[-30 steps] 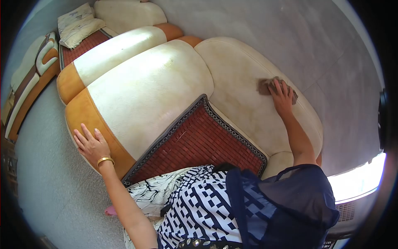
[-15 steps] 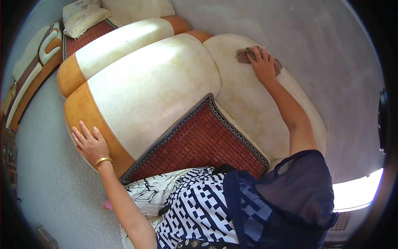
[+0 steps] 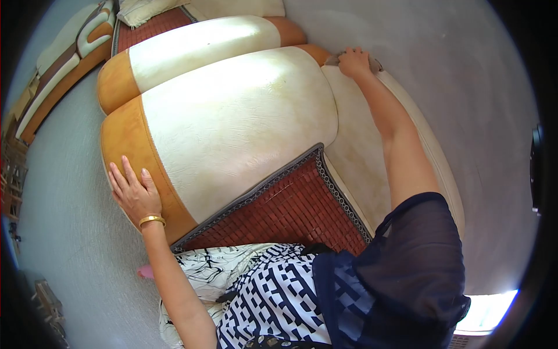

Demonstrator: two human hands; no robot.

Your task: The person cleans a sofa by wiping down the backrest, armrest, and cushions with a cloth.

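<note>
My right hand (image 3: 355,63) presses a brown cloth (image 3: 375,65) onto the top edge of the cream sofa backrest (image 3: 363,131), near the far corner by the wall. Its fingers curl over the cloth and hide most of it. With fingers spread, my left hand (image 3: 136,195) lies flat on the orange end panel (image 3: 125,136) of the sofa arm. Between the two hands spreads the broad cream top of the arm (image 3: 232,122), with faint yellowish patches. A red woven seat mat (image 3: 279,203) with a dark patterned border covers the seat in front of me.
A second cream and orange sofa arm (image 3: 197,49) stands right behind the first. Beyond it are another red mat (image 3: 157,29) and a pale cushion (image 3: 148,10). The grey wall (image 3: 442,75) runs along the backrest; the grey floor (image 3: 70,174) lies to the left.
My right hand has slid the cloth along the backrest, up to its top edge and farther from me. My left hand stays on the orange panel. The view has shifted slightly.
</note>
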